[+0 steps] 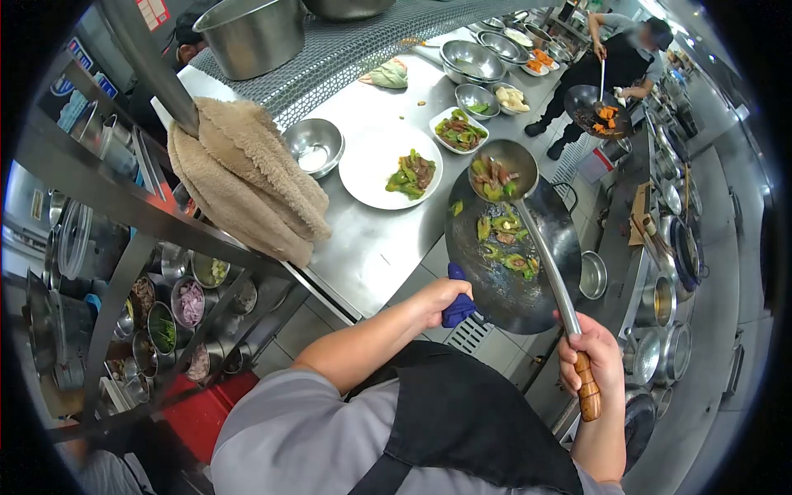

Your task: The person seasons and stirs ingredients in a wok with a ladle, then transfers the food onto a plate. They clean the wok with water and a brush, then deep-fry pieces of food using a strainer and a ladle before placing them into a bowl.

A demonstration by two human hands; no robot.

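My left hand (445, 299) is closed round a folded blue cloth (459, 304) at the rim of a dark wok (540, 309), which is tilted beside the steel counter. Green pepper and meat pieces (505, 239) lie in the wok. In my right hand (594, 359) is the wooden handle of a long steel ladle (540, 239). Its bowl holds more pepper and meat, above the wok's far edge. Close by on the counter, a round white plate (363, 169) bears a small portion of the same food, and a squarish white dish (466, 148) is filled with it.
A beige towel (239, 177) hangs from a post at the left. Steel bowls (313, 147) stand on the counter (371, 272). A co-worker (615, 58) at the back right handles another wok (586, 99). Ingredient containers (188, 301) sit lower left; a stove line runs along the right.
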